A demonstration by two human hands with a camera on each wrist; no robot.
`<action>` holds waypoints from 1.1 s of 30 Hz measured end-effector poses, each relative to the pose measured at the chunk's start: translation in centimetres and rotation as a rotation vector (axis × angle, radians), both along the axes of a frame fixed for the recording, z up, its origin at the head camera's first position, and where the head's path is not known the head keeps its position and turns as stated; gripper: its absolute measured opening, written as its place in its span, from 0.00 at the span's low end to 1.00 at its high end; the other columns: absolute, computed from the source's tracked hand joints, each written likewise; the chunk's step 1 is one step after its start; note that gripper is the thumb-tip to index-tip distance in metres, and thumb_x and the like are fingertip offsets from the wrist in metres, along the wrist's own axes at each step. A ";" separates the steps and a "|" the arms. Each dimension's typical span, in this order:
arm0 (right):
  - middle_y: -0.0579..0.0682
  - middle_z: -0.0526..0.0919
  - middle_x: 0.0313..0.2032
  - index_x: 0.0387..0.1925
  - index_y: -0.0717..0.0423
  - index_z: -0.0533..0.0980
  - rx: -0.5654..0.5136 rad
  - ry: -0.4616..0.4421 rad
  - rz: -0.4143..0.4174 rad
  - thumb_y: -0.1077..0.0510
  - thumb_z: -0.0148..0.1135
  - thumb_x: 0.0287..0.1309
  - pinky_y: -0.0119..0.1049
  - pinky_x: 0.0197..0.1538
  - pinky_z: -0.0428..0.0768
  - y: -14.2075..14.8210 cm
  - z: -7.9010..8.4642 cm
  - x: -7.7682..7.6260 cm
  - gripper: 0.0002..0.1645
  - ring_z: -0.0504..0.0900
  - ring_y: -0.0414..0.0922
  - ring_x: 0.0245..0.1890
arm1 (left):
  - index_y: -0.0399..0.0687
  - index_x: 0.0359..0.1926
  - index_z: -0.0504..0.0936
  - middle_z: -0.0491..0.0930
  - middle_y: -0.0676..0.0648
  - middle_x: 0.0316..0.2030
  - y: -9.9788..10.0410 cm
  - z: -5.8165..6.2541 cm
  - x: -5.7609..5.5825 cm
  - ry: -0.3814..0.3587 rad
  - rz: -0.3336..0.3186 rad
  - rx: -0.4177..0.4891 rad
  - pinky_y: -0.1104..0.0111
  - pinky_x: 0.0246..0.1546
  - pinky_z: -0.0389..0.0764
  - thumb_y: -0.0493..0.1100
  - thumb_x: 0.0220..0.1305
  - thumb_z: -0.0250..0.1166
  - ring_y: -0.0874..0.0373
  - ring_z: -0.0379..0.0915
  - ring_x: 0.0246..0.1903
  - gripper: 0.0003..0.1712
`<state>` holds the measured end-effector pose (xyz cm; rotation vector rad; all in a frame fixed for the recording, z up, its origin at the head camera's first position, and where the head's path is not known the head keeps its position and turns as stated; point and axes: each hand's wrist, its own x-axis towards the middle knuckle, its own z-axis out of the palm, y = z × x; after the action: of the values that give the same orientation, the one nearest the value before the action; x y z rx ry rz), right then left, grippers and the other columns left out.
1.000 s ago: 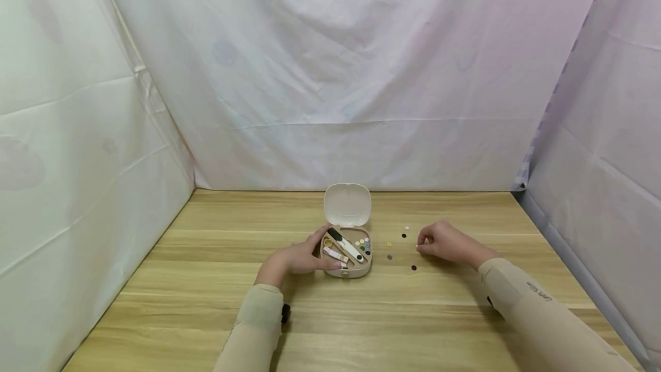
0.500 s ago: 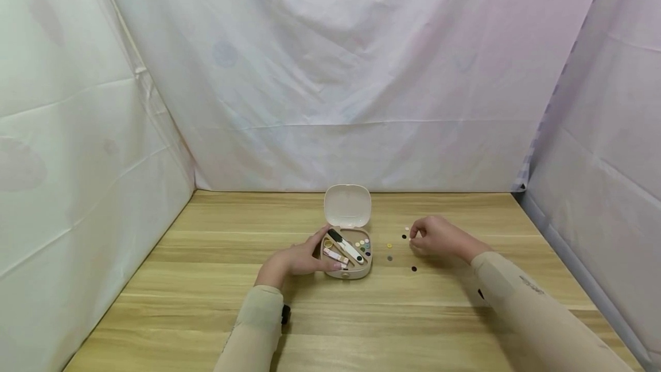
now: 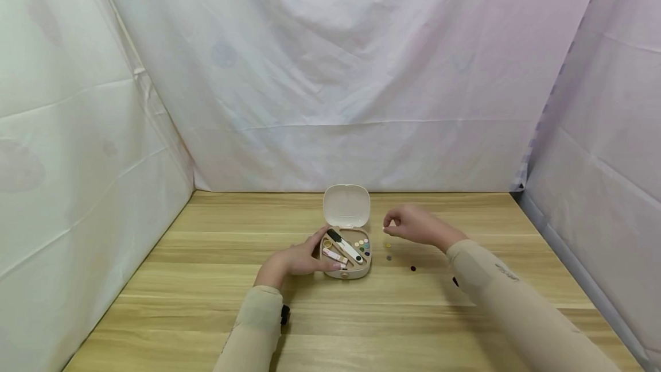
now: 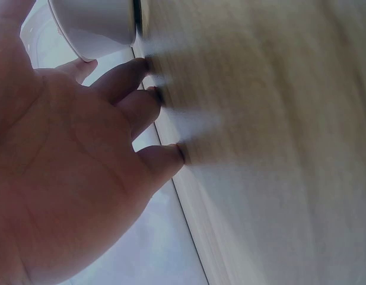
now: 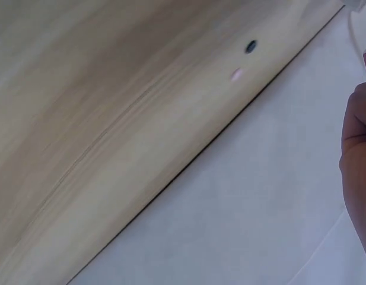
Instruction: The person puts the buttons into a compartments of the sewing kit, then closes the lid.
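"White button (image 3: 384,228): where?"
"Right of the box (image 3: 358,272), pinched in my right hand's (image 3: 417,226) fingertips."
"Your left?"
"My left hand (image 3: 296,259), fingers spread, holds the box's left side; loose buttons (image 3: 413,268) lie right of the box."

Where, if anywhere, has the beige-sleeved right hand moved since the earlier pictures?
Yes: the right hand has moved left, towards the rounded cream plastic box.

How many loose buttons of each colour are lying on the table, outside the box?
Yellow button: 1
Grey button: 1
Black buttons: 2, one only in the right wrist view
Pale pink button: 1, same view
Total: 5
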<state>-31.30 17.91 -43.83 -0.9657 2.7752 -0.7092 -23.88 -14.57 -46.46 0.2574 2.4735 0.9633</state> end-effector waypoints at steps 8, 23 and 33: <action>0.42 0.77 0.21 0.39 0.53 0.88 -0.013 0.039 0.059 0.57 0.70 0.68 0.30 0.28 0.73 -3.6 0.9 0.6 0.05 0.69 0.35 0.21 | 0.73 0.87 0.43 0.50 0.39 0.86 -0.1 -0.1 -0.2 -0.006 0.005 0.002 0.29 0.78 0.52 0.71 0.61 0.73 0.26 0.45 0.82 0.64; 0.40 0.78 0.19 0.35 0.54 0.87 0.012 0.037 0.129 0.59 0.69 0.65 0.26 0.25 0.70 -6.3 0.2 0.3 0.03 0.68 0.32 0.18 | 0.71 0.87 0.41 0.50 0.40 0.86 0.0 -0.2 -0.2 0.006 -0.015 -0.014 0.28 0.79 0.49 0.73 0.62 0.71 0.25 0.43 0.82 0.65; 0.41 0.81 0.23 0.32 0.53 0.85 -0.009 0.054 0.109 0.60 0.71 0.62 0.26 0.28 0.72 -7.0 -0.3 0.3 0.02 0.71 0.33 0.21 | 0.73 0.87 0.41 0.50 0.40 0.86 -0.1 -0.2 -0.3 0.008 -0.022 -0.025 0.29 0.79 0.50 0.74 0.62 0.71 0.25 0.43 0.82 0.64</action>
<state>-31.02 10.92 -44.16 -1.1445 2.7410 -0.6909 -24.15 -14.68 -46.63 0.2798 2.4833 0.9236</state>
